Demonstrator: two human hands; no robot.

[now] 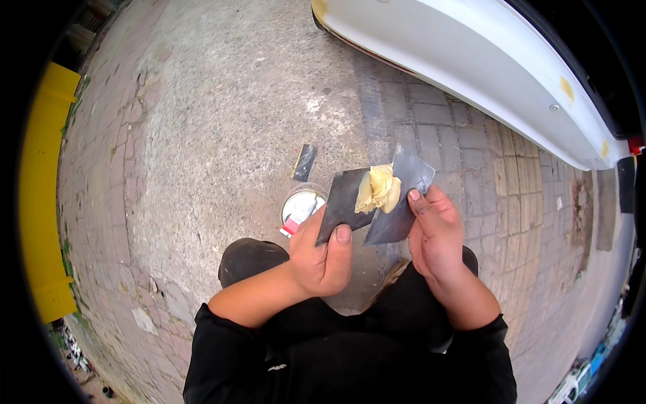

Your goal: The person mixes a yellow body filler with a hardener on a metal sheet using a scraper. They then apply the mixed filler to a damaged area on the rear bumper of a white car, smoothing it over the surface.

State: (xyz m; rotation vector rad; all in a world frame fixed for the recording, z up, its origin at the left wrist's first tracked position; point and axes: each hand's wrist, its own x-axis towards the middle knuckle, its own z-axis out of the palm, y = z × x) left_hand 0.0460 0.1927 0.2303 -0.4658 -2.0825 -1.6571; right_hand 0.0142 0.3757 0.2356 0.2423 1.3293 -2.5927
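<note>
My left hand [323, 259] grips a dark flat scraper blade [342, 202] by its lower edge, thumb on top. My right hand [436, 236] holds a second grey scraper blade [407, 182] that crosses the first. A lump of pale yellow putty [378, 188] sits where the two blades meet. Both are held above my knees, over the paved ground.
A round tin [301, 207] with a red and white label stands on the pavement below the left blade. Another dark blade [304, 162] lies beyond it. A white car bumper [471, 74] with yellow putty spots runs across the upper right. A yellow barrier [40, 195] lines the left.
</note>
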